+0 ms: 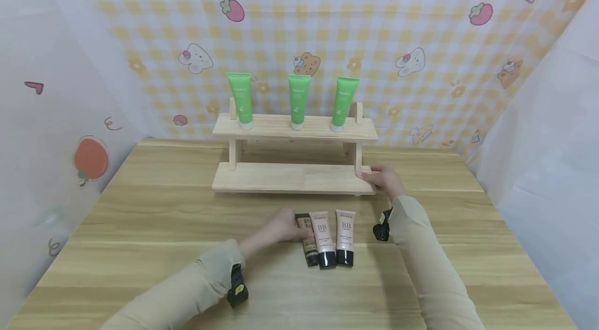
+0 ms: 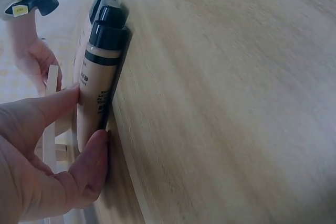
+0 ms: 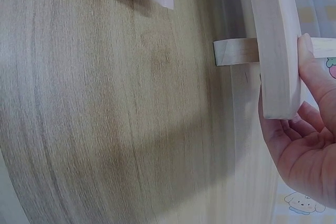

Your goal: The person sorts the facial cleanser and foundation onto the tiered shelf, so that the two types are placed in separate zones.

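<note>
At the front of the table my left hand (image 1: 280, 226) pinches a tan tube with a black cap (image 2: 97, 82) between thumb and fingertips. Right beside it lies a pink BB cream tube (image 1: 323, 231), and a second pink BB cream tube (image 1: 345, 231) is a little further right. My right hand (image 1: 386, 180) grips the right end of the lower board of a two-tier wooden shelf (image 1: 281, 176). In the right wrist view, the thumb (image 3: 310, 59) lies on one face of that board and the fingers wrap under the other.
Three green tubes stand on the upper board: a left one (image 1: 241, 101), a middle one (image 1: 298, 101) and a right one (image 1: 343, 104). Behind the shelf hangs a checked cloth (image 1: 304, 28). White cloth walls flank the wooden table (image 1: 164, 205).
</note>
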`<control>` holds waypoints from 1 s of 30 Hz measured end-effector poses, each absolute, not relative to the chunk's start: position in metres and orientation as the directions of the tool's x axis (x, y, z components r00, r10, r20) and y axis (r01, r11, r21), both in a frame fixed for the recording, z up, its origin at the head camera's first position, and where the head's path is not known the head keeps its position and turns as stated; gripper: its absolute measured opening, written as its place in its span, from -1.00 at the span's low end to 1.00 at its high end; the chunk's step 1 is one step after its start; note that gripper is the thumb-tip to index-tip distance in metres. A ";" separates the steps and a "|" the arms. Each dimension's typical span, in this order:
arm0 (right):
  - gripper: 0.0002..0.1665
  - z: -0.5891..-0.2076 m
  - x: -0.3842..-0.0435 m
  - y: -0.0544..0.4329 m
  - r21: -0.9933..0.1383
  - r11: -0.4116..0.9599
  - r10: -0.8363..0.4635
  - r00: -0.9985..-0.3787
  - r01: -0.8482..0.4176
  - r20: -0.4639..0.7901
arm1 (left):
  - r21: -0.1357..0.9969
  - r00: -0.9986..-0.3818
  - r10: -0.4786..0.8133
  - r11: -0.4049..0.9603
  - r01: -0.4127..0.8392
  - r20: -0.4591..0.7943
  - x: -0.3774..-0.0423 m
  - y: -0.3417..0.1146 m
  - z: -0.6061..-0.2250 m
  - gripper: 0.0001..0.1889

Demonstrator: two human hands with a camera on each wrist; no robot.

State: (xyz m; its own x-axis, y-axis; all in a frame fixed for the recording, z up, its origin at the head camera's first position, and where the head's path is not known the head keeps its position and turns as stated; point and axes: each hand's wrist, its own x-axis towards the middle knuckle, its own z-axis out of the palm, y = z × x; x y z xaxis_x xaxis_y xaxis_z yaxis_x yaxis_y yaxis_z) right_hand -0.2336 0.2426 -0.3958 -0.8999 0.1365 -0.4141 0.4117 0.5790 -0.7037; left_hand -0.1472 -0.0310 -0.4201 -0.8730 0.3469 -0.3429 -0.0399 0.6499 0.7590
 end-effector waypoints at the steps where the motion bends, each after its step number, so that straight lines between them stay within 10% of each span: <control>1: -0.13 -0.396 -0.234 0.243 -0.705 0.578 0.135 -0.900 0.412 -0.415 | 0.760 -0.872 0.349 0.649 -0.040 -0.343 -0.147 -0.030 -0.421 -0.63; 30: -0.14 -0.396 -0.235 0.242 -0.705 0.581 0.141 -0.904 0.406 -0.404 | 0.815 -0.856 0.393 0.576 -0.056 -0.337 -0.141 -0.026 -0.424 -0.80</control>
